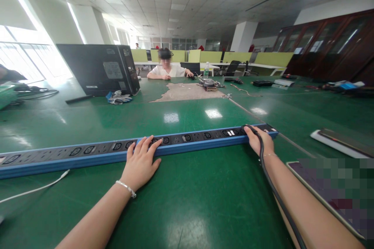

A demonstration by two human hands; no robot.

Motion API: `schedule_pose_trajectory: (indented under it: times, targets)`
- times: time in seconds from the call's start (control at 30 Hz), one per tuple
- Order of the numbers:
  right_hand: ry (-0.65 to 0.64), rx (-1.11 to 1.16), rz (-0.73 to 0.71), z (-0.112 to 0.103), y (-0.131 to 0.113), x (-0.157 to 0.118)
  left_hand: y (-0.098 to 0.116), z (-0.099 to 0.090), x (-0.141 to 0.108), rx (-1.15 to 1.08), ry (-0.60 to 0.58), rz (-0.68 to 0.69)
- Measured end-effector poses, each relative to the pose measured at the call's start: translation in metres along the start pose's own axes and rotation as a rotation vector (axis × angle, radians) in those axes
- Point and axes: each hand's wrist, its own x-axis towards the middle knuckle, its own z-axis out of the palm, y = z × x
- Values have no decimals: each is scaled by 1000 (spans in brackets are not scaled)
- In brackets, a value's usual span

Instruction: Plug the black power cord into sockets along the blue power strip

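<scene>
A long blue power strip (187,147) with a row of black sockets lies across the green table. My left hand (142,163) rests on its middle, fingers spread over the sockets and the front edge. Near the strip's right end, my right hand (259,140) is closed round the plug end of a black cable (270,183). The plug is at a socket and mostly hidden by my fingers, so how far it sits in cannot be told. From there the cable runs back along my right forearm.
Beyond the strip stand a black computer case (99,68) and gloves (119,97). A person (172,71) sits across the green table (198,202). A white cable (37,190) lies at left; a tablet-like device (330,198) and a white-edged object (341,143) lie at right.
</scene>
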Motion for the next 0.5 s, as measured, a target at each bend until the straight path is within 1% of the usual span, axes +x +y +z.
schedule_pose_trajectory:
  times: [0.17,0.23,0.37,0.5]
  targets:
    - [61,30,-77,3,0,-1,0,-1,0,8,3,0]
    - [65,26,-90,3,0,-1,0,-1,0,7,1,1]
    - [25,16,-35,4,0,-1,0,-1,0,2,-4,0]
    - [34,19,-21,3,0,-1,0,0,0,-8,4,0]
